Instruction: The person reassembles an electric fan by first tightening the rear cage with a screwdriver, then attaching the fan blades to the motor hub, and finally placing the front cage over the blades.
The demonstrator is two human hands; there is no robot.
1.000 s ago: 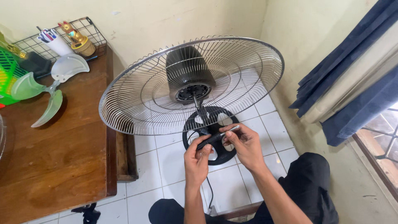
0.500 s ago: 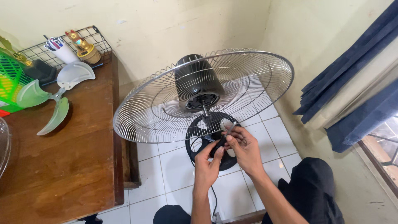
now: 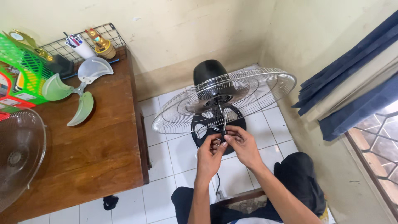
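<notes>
A standing fan sits on the white tiled floor, its rear wire grille point(image 3: 257, 89) tilted to face up at me and the black motor housing point(image 3: 209, 68) behind it. Its round black base point(image 3: 239, 122) shows under the grille. My left hand point(image 3: 210, 152) and my right hand point(image 3: 243, 146) meet just in front of the grille, both gripping a screwdriver point(image 3: 224, 124). The thin shaft points up and away toward the hub at the grille's centre.
A wooden table point(image 3: 95, 141) stands at the left, bearing a pale green three-blade fan propeller point(image 3: 72, 89), a loose front grille point(image 3: 18, 153), a green basket point(image 3: 23, 66) and a wire rack point(image 3: 112, 33). Navy curtains point(image 3: 352, 70) hang at the right by a window.
The screwdriver has turned from lying across my hands to pointing up at the fan's hub. My view has pulled back and swung left, showing more table.
</notes>
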